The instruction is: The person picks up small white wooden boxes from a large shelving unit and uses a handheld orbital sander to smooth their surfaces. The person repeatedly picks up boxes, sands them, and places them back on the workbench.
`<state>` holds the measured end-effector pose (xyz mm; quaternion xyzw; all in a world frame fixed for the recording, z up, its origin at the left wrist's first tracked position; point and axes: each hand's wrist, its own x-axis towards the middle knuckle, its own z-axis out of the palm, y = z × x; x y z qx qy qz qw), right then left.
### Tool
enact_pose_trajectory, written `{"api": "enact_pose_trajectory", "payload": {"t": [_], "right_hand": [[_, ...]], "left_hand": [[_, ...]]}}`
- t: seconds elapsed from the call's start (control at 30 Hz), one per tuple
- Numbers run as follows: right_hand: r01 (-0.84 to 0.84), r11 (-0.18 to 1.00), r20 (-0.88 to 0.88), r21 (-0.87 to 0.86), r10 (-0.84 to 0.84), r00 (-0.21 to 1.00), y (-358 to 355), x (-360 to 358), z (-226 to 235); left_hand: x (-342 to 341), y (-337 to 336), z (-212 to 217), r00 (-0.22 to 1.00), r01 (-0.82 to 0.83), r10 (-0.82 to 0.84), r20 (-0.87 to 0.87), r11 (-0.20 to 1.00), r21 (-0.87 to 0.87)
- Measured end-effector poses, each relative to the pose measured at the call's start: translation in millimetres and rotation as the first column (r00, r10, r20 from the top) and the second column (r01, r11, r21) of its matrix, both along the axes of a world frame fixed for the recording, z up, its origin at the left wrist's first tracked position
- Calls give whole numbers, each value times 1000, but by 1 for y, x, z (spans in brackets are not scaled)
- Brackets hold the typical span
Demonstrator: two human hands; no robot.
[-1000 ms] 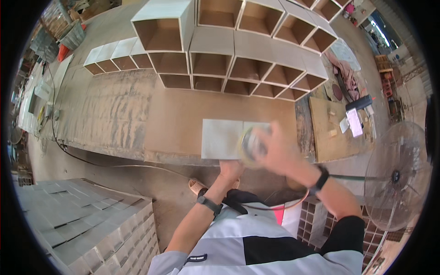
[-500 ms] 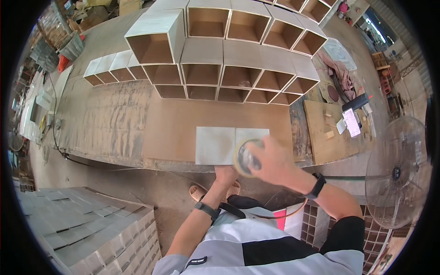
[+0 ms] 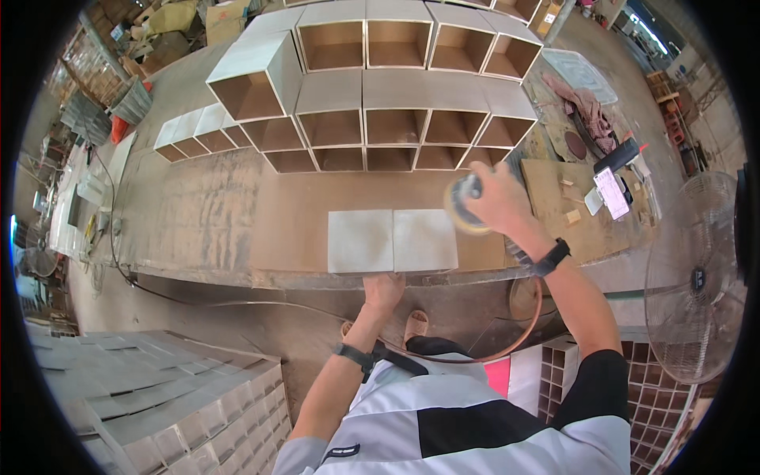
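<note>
Two pale grey-white boxes [image 3: 360,241] stand side by side near the table's front edge, their flat tops up. My left hand [image 3: 385,291] is closed at their near side, by the seam between them; its fingertips are hidden there. In my right hand [image 3: 503,202] is a round power sander [image 3: 469,206] with a yellowish rim, blurred by motion. It is raised off the tops, beyond the far right corner of the right box. A reddish-brown hose [image 3: 529,332] curves below my right forearm.
Rows of open-fronted boxes [image 3: 419,87] are stacked at the back of the table, and a short row [image 3: 202,131] lies left. At right are a board [image 3: 586,237] with wood scraps, a phone [image 3: 611,194] and a fan [image 3: 697,277]. Piled boxes [image 3: 182,396] stand lower left.
My right hand has moved the sander off the right box, up and to the right. My left hand stays at the boxes' near side. The view has shifted slightly.
</note>
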<state>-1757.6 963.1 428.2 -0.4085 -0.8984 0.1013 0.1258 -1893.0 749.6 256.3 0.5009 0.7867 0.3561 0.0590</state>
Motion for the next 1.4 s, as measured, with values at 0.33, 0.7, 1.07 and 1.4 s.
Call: {"api": "enact_pose_trajectory", "payload": {"t": [0.33, 0.7, 1.07, 1.4], "right_hand": [[233, 924, -464, -302, -356, 811, -40, 124, -12], [212, 948, -303, -236, -279, 911, -53, 82, 44], [-139, 988, -274, -71, 114, 955, -63, -38, 85], [-446, 895, -97, 11, 445, 890, -112, -128, 41]], "left_hand": [[-1, 2, 71, 815, -147, 36, 579, 978, 145], [4, 27, -3, -701, -662, -638, 319, 748, 40], [-40, -31, 57, 932, -179, 120, 341, 973, 147], [-31, 6, -21, 969, 24, -77, 233, 975, 220]]}}
